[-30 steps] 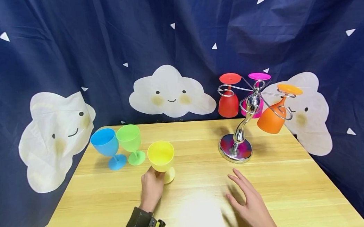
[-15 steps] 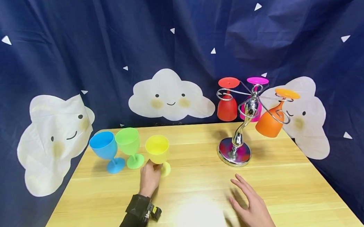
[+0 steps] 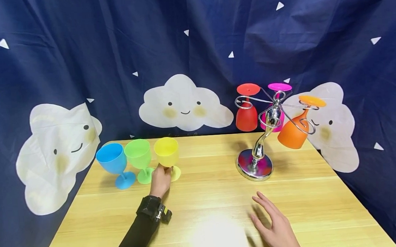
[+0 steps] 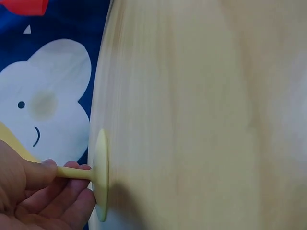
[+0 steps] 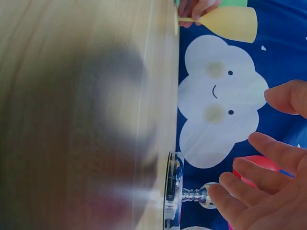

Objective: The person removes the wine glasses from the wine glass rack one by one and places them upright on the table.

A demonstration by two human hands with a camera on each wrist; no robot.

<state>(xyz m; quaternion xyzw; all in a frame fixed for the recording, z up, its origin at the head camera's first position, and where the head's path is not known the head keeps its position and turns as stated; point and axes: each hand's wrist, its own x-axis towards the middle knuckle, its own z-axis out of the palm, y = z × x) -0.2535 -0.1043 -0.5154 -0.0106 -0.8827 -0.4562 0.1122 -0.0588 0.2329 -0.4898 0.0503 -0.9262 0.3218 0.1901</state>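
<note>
My left hand [image 3: 160, 180] pinches the stem of a yellow goblet [image 3: 166, 151], which is upright beside a green goblet [image 3: 138, 154]. In the left wrist view, thumb and fingers close round the thin stem, just above the round foot [image 4: 101, 175]. A blue goblet [image 3: 112, 159] stands left of the green one. My right hand [image 3: 273, 224] hovers over the front right of the table, fingers spread and holding nothing. Beyond it is a chrome goblet rack [image 3: 258, 146], where a red goblet [image 3: 246, 116], a magenta goblet [image 3: 279, 86] and an orange goblet [image 3: 293, 132] hang upside down.
The wooden table [image 3: 209, 191] carries everything, with its back edge close against a dark blue curtain [image 3: 165, 34] printed with white clouds. Wire loops [image 3: 308, 126] of the rack reach outward at the right. A camera [image 3: 164, 215] is strapped to my left wrist.
My left hand has moved the yellow goblet back and to the left, closer to the green goblet. My right hand has barely moved, and the head view has tilted slightly up.
</note>
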